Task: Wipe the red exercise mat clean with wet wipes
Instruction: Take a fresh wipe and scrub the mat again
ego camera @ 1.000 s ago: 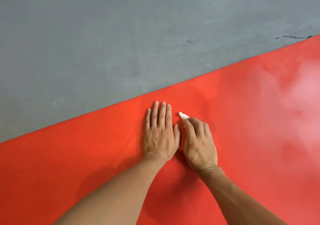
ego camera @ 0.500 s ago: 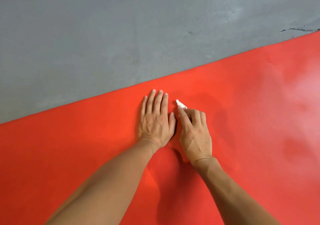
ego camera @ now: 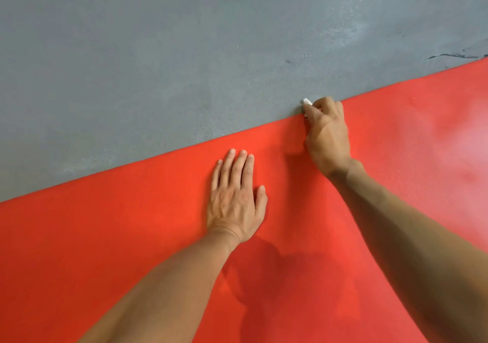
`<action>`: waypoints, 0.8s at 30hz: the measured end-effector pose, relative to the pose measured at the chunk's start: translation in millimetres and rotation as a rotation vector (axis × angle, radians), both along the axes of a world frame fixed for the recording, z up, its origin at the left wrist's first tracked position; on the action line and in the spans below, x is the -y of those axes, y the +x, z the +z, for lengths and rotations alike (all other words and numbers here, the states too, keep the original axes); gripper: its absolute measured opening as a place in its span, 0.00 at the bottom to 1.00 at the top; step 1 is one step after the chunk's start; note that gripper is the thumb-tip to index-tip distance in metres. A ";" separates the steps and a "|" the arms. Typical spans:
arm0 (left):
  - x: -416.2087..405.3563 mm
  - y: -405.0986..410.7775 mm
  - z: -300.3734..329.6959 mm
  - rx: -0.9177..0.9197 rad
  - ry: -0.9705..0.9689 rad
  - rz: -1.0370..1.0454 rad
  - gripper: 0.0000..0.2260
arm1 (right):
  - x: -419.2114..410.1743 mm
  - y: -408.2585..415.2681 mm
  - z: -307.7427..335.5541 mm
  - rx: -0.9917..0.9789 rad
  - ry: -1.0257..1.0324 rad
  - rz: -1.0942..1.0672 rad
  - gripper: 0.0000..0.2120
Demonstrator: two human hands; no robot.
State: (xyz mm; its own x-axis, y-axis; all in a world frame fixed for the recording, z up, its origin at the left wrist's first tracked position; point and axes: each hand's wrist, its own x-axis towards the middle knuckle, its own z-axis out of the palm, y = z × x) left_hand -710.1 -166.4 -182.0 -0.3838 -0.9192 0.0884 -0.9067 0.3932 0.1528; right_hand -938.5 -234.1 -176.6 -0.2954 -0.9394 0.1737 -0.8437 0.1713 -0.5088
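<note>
head view: a smooth red exercise mat is spread over a grey concrete floor. a small white crumpled wet wipe is pinched in the curled fingers of the right hand, right at the mat's far edge, with its tip seen over the floor. the left hand is laid flat on the mat, fingers straight, nearer the body and apart from the wipe.

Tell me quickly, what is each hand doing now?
Left hand: open, flat on the red mat.
Right hand: closed on a white wipe at the mat edge.
</note>
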 end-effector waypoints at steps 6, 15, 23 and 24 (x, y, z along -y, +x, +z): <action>0.3 -0.1 2.0 0.001 0.006 0.000 0.30 | -10.6 27.9 9.5 -0.205 -0.096 0.674 0.24; 0.1 -0.1 1.7 0.011 0.009 0.003 0.30 | -25.5 32.8 8.9 0.053 -0.099 0.079 0.14; 0.1 0.0 1.7 0.027 0.013 0.000 0.30 | -7.8 -49.7 5.7 -0.114 0.038 -0.165 0.10; 0.0 0.5 1.4 0.027 0.011 0.000 0.30 | -6.4 -43.7 5.7 -0.132 0.024 -0.186 0.10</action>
State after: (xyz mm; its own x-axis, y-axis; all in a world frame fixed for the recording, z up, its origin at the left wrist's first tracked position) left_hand -709.6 -166.4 -180.6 -0.3856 -0.9202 0.0680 -0.9107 0.3914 0.1323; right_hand -982.2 -227.7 -170.9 -0.4398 -0.8754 0.2006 -0.8556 0.3406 -0.3898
